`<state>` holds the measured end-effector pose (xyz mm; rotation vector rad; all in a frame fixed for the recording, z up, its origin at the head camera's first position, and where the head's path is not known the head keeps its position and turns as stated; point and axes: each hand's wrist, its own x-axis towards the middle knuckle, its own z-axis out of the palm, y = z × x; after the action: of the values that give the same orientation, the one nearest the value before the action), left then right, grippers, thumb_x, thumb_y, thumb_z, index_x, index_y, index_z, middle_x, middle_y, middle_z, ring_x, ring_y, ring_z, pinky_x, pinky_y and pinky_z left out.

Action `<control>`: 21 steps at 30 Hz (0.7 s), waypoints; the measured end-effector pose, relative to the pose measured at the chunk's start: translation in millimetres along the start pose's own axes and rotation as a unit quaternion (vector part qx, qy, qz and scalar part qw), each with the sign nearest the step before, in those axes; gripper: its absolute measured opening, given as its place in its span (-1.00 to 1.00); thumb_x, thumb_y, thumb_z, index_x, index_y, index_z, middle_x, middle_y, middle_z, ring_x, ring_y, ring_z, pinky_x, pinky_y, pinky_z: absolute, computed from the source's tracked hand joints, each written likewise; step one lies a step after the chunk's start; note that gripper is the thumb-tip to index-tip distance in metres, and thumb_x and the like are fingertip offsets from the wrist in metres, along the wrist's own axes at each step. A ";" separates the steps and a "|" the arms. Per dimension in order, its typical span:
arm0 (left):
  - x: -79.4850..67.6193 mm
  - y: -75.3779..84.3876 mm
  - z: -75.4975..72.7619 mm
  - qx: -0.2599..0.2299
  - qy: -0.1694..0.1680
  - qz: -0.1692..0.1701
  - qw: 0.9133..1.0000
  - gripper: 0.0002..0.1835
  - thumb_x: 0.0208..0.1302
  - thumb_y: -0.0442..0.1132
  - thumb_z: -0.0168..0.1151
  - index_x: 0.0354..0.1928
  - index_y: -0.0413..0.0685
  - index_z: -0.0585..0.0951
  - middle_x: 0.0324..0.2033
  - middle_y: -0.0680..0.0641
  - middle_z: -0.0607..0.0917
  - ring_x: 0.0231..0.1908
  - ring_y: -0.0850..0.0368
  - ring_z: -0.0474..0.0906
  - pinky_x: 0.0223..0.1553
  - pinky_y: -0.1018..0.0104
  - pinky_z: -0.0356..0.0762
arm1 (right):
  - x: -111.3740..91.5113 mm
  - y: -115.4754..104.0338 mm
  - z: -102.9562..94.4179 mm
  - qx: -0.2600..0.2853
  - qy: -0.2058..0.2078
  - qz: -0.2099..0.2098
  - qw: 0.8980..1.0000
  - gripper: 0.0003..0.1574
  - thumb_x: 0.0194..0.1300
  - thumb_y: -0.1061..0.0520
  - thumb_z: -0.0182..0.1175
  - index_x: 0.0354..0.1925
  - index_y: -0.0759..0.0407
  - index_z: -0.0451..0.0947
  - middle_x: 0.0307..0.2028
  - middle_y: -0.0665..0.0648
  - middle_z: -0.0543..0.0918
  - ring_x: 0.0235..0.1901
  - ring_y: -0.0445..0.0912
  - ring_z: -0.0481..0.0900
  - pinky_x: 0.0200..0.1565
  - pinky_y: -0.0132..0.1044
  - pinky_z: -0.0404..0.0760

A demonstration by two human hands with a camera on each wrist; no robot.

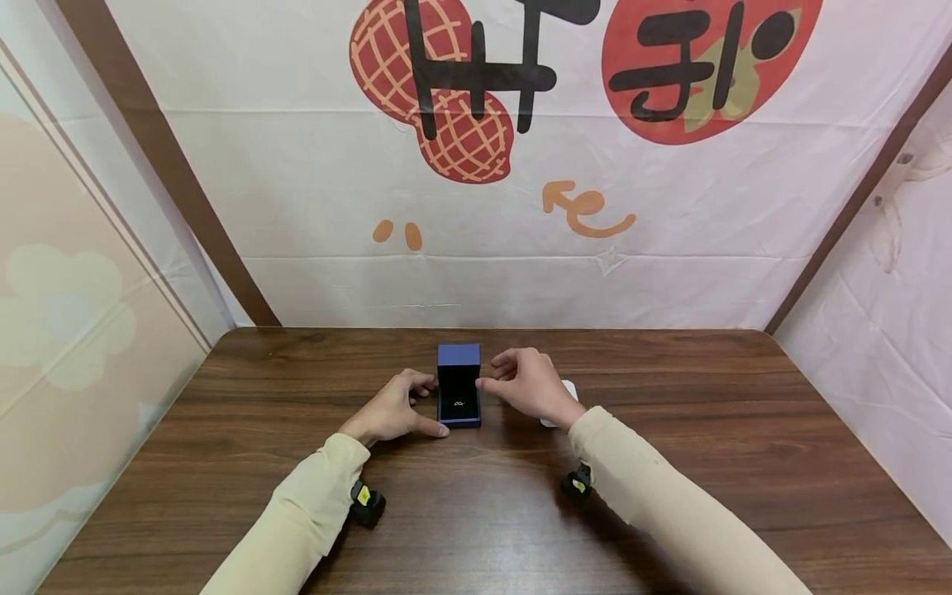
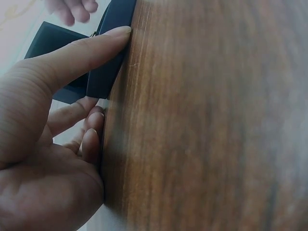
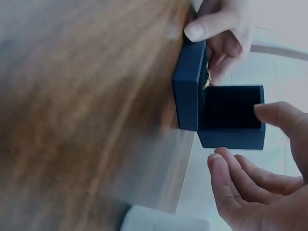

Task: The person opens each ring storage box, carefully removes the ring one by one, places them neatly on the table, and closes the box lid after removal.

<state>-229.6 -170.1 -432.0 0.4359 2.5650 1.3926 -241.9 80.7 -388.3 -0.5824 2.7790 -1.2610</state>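
A small blue jewelry box (image 1: 459, 354) stands on the table with its lid raised and its black lining showing. In the lining sits a small gold-coloured piece of jewelry (image 3: 207, 79). My left hand (image 1: 394, 409) holds the box's base, thumb (image 2: 91, 52) along the front and fingers by the left side toward the back. My right hand (image 1: 531, 384) is at the right of the raised lid (image 3: 233, 138). Its thumb (image 3: 276, 114) meets the lid's edge, while the other fingers lie loosely curved close beside the lid.
A white object (image 1: 568, 388) lies on the brown wooden table (image 1: 669, 463), partly hidden by my right wrist. Behind the table's far edge hangs a printed white cloth (image 1: 335, 281). More cloth panels rise on the left and right.
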 end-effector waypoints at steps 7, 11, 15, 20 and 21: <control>0.4 -0.5 -0.4 0.003 0.001 0.003 1.000 -0.13 -0.10 -0.26 0.70 0.26 -0.45 0.48 0.15 -0.29 0.48 0.12 -0.17 0.43 0.18 -0.10 0.40 | -9.8 -2.7 12.4 0.006 0.022 -0.052 0.998 -0.80 0.16 0.17 0.50 -0.26 0.25 0.75 -0.44 -0.02 0.74 -0.43 -0.18 0.68 -0.30 -0.31 0.65; 0.7 -0.9 -0.6 0.004 0.000 0.005 1.000 -0.12 -0.10 -0.26 0.70 0.26 -0.45 0.47 0.15 -0.28 0.48 0.12 -0.18 0.43 0.18 -0.11 0.39 | -10.5 -3.2 21.2 0.005 0.004 -0.070 0.997 -0.87 0.15 0.21 0.50 -0.31 0.23 0.76 -0.49 -0.06 0.73 -0.47 -0.23 0.67 -0.34 -0.37 0.63; 0.9 -1.1 -0.5 0.004 0.002 0.005 1.000 -0.13 -0.11 -0.26 0.70 0.26 -0.45 0.48 0.14 -0.28 0.49 0.12 -0.18 0.43 0.17 -0.10 0.39 | -8.7 -3.4 29.1 -0.007 -0.002 -0.073 0.997 -0.88 0.13 0.22 0.50 -0.32 0.22 0.78 -0.50 -0.06 0.72 -0.49 -0.27 0.66 -0.36 -0.40 0.62; 1.0 -0.9 -0.8 0.005 0.000 0.002 1.000 -0.12 -0.11 -0.26 0.70 0.26 -0.45 0.48 0.14 -0.28 0.49 0.12 -0.17 0.43 0.17 -0.09 0.40 | -5.1 -5.4 35.8 -0.035 -0.004 -0.075 0.997 -0.90 0.14 0.23 0.50 -0.32 0.19 0.78 -0.50 -0.07 0.72 -0.49 -0.31 0.63 -0.35 -0.41 0.61; 1.0 -0.8 -1.0 0.005 -0.001 0.002 1.000 -0.12 -0.10 -0.26 0.70 0.27 -0.46 0.47 0.14 -0.28 0.48 0.12 -0.17 0.43 0.17 -0.10 0.40 | -4.4 -6.1 37.0 -0.040 -0.004 -0.074 0.996 -0.90 0.14 0.22 0.50 -0.32 0.19 0.78 -0.49 -0.07 0.72 -0.48 -0.31 0.63 -0.35 -0.40 0.61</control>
<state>-230.9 -170.9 -432.2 0.4435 2.5706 1.3811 -229.1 52.0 -409.1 -0.8105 2.8374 -1.1717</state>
